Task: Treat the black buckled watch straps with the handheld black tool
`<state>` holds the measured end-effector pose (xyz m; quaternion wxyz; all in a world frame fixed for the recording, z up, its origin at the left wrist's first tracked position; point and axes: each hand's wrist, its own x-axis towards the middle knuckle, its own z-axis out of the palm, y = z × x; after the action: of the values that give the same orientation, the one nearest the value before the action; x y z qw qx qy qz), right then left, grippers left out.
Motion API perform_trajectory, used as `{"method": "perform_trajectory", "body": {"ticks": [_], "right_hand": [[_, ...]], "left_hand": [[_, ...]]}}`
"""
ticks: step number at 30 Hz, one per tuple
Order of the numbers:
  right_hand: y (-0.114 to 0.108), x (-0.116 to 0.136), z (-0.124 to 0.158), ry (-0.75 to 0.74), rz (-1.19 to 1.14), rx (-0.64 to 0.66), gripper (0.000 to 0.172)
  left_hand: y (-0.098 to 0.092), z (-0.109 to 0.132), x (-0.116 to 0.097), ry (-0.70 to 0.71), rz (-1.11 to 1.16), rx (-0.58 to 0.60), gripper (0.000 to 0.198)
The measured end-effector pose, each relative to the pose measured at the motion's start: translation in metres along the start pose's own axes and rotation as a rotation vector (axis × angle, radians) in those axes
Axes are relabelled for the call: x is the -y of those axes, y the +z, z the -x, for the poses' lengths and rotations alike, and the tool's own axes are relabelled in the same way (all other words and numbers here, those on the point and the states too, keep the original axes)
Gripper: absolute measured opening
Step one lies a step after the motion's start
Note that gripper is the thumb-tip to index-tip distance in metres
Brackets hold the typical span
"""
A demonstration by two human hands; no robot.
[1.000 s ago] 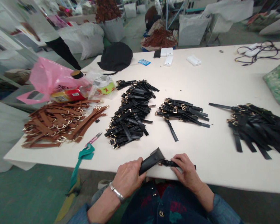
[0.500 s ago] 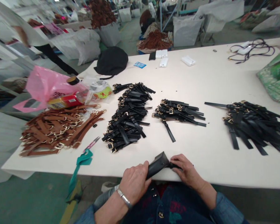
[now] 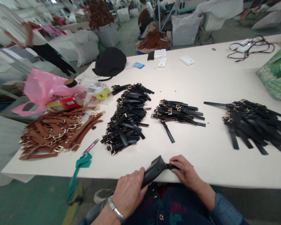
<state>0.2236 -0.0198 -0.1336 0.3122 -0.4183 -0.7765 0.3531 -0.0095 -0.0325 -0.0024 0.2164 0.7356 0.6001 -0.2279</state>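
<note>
My left hand (image 3: 130,189) is wrapped around a black tube-shaped hand tool (image 3: 154,170), whose wider, squared end points up and right. A grey ribbed hose (image 3: 95,204) runs beside my left forearm; its link to the tool is hidden. Between the fingertips of my right hand (image 3: 185,170) is a short black strap (image 3: 170,166), its end close to the tool's wide end. Whether they touch I cannot tell. Both hands are over the table's front edge. Beyond them lie a small pile of black buckled straps (image 3: 178,111) and a larger black pile (image 3: 128,115).
More black straps (image 3: 253,122) lie at the right. On the left are brown straps with metal rings (image 3: 53,131), thread snips (image 3: 91,146), a teal cloth strip (image 3: 83,161) and a pink bag (image 3: 38,89). A black cap (image 3: 111,61) sits behind. A person (image 3: 35,37) stands at the far left.
My left hand and the black tool have shifted slightly left and down. My right hand still pinches the strap. The person at the far left has changed posture, with their arms now showing.
</note>
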Motion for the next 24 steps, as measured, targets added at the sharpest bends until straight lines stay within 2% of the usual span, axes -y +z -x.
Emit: {"method": "perform_trajectory", "body": {"ticks": [4,9,14,19,24], "right_hand": [[-0.001,0.003,0.000,0.009,0.015,0.001,0.028],[0.003,0.007,0.000,0.062,0.039,-0.055,0.021],[0.010,0.009,0.001,0.027,0.114,-0.115,0.015],[0.011,0.008,0.003,-0.061,0.254,-0.126,0.019],[0.008,0.004,0.008,-0.099,0.169,-0.101,0.018]], "left_hand": [[0.002,-0.011,-0.002,-0.015,0.035,-0.028,0.029],[0.002,-0.018,0.012,-0.104,0.012,-0.042,0.027],[-0.005,-0.006,0.024,-0.134,0.046,-0.022,0.028],[-0.009,0.009,0.021,-0.089,0.110,-0.008,0.027],[-0.001,0.015,0.016,-0.048,0.101,0.042,0.030]]}}
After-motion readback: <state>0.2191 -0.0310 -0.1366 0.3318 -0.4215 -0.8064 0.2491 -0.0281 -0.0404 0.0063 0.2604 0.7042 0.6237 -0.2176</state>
